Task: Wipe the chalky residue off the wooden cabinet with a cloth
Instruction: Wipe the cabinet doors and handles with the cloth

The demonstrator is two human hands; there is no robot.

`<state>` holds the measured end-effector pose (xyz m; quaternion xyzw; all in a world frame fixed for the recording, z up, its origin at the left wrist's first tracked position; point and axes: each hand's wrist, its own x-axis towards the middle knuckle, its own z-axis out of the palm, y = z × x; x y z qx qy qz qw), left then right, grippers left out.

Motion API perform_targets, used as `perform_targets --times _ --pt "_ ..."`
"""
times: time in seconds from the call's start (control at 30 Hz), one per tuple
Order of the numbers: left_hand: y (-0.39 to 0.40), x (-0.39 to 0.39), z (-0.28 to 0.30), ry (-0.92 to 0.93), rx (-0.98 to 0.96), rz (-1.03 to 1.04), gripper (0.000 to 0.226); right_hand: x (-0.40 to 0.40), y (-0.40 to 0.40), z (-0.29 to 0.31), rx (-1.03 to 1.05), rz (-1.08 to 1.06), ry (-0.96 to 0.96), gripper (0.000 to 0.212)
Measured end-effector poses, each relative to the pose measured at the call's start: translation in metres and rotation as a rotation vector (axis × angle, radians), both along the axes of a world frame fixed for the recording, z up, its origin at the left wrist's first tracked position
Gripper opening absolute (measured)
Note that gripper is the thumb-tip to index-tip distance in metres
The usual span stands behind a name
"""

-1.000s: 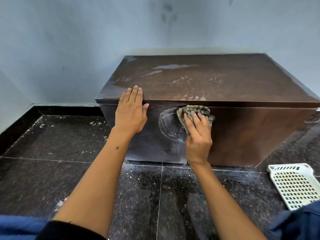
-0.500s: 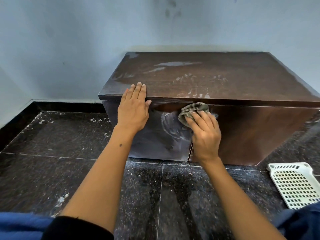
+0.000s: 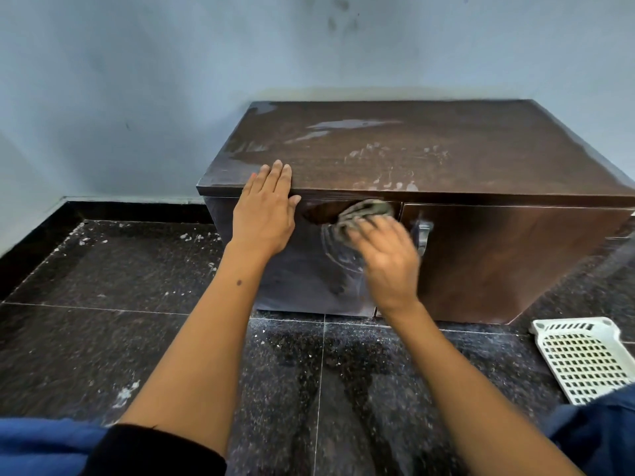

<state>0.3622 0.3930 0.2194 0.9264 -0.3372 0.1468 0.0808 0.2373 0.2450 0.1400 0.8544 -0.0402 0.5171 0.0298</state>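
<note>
Cabinet front mid-wipe: right hand presses cloth flat-fingered; left hand flat, bracing at 9 o'clock. Next: top's chalk, 12 o'clock.

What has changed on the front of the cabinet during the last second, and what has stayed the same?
The right hand swept the cloth leftward along the top of the cabinet's left door, baring a dark cleaned patch under the top edge and uncovering the metal handle. It now looks blurred with motion. The left hand stays flat against the cabinet's front edge. The chalky marks on the top and the white basket are unchanged.
</note>
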Motion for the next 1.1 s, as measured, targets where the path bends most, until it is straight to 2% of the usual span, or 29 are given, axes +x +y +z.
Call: perform_targets --times 0.07,0.17,0.27,0.33,0.5,0.73,0.8,1.0,1.07,1.1 --pt "-0.002 -0.001 -0.002 -0.010 -0.006 0.012 0.052 -0.009 -0.008 -0.003 0.073 -0.091 -0.076 0.037" --pt "-0.002 -0.001 -0.002 -0.020 -0.006 0.026 0.052 -0.005 0.009 -0.012 0.241 -0.132 -0.075 0.037" --pt "-0.003 -0.002 -0.002 -0.015 -0.005 0.023 0.053 -0.002 0.029 -0.024 0.602 -0.056 -0.016 0.061" --pt "-0.005 -0.002 -0.002 -0.017 0.011 0.037 0.058 -0.004 0.032 -0.030 0.815 -0.006 -0.028 0.068" --pt "-0.014 -0.008 -0.004 -0.059 0.072 0.057 0.080 -0.009 0.037 -0.039 1.059 0.014 -0.024 0.065" --pt "-0.025 -0.013 -0.007 -0.116 0.044 0.004 0.071 -0.010 0.033 -0.019 1.441 0.014 -0.048 0.048" --pt "-0.025 -0.013 -0.008 -0.112 0.032 0.012 0.070 -0.009 0.027 -0.010 1.468 0.021 -0.036 0.046" --pt "-0.026 -0.011 -0.010 -0.119 0.009 0.018 0.070 -0.012 0.031 -0.017 1.102 0.045 -0.009 0.050" --pt "-0.026 -0.011 -0.010 -0.125 0.007 0.017 0.069 -0.015 0.032 -0.031 1.151 0.010 0.082 0.048" --pt "-0.026 -0.012 -0.010 -0.127 0.008 0.017 0.069 -0.017 0.031 -0.037 1.239 -0.001 0.154 0.046"
